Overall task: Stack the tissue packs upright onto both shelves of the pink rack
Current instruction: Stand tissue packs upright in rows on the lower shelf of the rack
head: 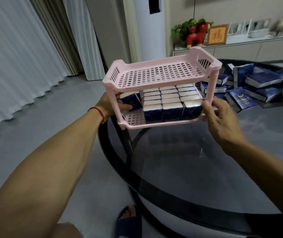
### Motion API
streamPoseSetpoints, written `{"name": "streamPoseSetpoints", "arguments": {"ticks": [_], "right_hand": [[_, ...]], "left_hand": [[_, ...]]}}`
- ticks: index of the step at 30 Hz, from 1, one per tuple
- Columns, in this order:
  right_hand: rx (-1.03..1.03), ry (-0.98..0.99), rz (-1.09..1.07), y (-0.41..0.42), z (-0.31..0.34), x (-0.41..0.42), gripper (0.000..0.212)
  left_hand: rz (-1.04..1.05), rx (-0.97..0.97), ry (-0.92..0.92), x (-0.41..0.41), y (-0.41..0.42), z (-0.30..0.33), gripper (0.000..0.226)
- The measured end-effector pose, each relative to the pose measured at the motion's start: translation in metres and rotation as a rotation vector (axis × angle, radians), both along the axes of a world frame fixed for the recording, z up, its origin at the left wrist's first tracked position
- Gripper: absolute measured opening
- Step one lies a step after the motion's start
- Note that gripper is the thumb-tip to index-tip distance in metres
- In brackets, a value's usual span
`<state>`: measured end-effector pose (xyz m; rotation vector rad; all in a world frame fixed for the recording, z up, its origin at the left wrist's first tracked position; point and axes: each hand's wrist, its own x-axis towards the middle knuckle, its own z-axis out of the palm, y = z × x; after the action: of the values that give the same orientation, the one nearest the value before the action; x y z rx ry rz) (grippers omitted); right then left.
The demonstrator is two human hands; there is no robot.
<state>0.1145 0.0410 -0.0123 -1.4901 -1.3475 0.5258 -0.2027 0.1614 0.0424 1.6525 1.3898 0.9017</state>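
Observation:
The pink two-shelf rack [156, 73] stands at the left edge of a round glass table [197, 169]. Its top shelf holds nothing. Its lower shelf carries several rows of upright dark-blue tissue packs [169, 103], white tops showing. My left hand [115, 107] reaches in at the rack's left end, fingers closed on one tissue pack [131, 101] inside the lower shelf. My right hand [219, 115] rests against the rack's right front corner, fingers touching the packs and the post there. A heap of loose tissue packs [260, 86] lies on the table to the right.
The table has a thick black rim [123, 162] and the rack sits close to it. Behind is a low white cabinet [240, 48] with a red horse figure, a framed picture and plants. White curtains hang at left. My slippered foot [128, 219] is on the grey floor below.

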Motion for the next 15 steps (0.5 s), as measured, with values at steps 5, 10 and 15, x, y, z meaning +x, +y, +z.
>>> {"name": "streamPoseSetpoints", "arguments": {"ticks": [5,10,15], "right_hand": [[0.023,-0.015,-0.006,0.003,-0.005,0.005,0.036],[0.035,-0.023,-0.018,0.009,-0.011,0.008,0.040],[0.041,-0.026,-0.017,0.012,-0.013,0.009,0.039]], "left_hand": [[0.009,0.107,0.130,0.017,0.004,-0.001,0.065],[-0.007,0.204,0.340,0.019,0.013,-0.008,0.075],[0.028,0.225,0.402,0.019,0.018,-0.010,0.068]]}}
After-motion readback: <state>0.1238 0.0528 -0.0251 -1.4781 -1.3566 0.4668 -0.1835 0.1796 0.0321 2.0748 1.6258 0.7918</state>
